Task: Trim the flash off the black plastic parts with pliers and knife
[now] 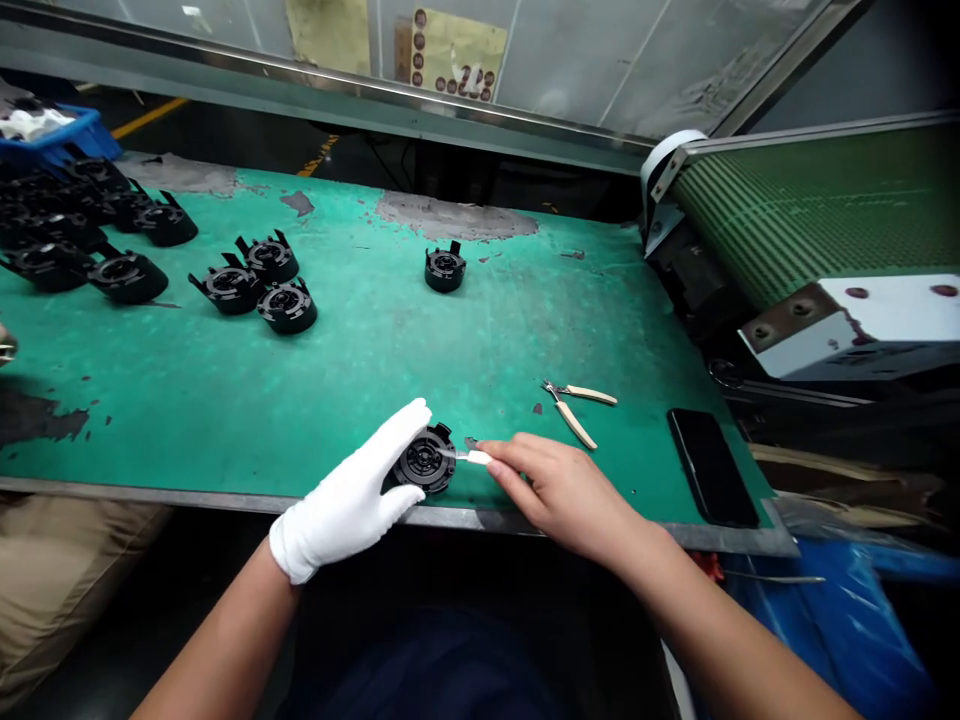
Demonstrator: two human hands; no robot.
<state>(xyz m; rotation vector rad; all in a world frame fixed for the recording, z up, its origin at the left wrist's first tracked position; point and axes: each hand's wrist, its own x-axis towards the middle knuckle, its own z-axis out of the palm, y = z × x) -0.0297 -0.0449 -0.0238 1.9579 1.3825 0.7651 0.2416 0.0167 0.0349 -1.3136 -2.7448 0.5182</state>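
At the green worktop's [465,350] near edge, gloved left hand [352,495] grips a black round part [426,460]; right hand [559,490] pinches a small blade [466,456] against it

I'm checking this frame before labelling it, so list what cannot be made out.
Head view only:
- Black round part: left side hidden by the left hand.
- Small blade tool: its handle hidden in the right hand.
- Blue crate: cut off by the left edge.
- Wall poster: too small to read.
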